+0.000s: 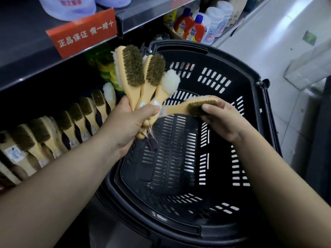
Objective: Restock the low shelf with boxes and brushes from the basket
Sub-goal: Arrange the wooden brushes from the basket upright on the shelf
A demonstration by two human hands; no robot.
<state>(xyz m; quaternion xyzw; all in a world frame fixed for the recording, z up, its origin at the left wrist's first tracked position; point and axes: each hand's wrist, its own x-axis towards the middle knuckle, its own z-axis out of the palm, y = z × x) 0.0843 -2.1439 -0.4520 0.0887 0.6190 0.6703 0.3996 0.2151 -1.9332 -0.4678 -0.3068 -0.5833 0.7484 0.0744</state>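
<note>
Many brushes (53, 133) stand in a row on the low shelf (41, 102) at your left. Your left grip (129, 122) is clamped round the handles of three brushes (136, 68), fanned heads-up beside the shelf edge. A fourth brush (193, 106) lies level between your grips, handle reaching the left thumb; your right grip (223, 119) is curled round its head. Below them sits the black basket (250, 90)

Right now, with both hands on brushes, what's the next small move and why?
Probably tuck the wooden-handled brush in the right hand into the fan of three wooden brushes gripped by the left hand: its handle points there, and the black slotted plastic basket looks empty.
</note>
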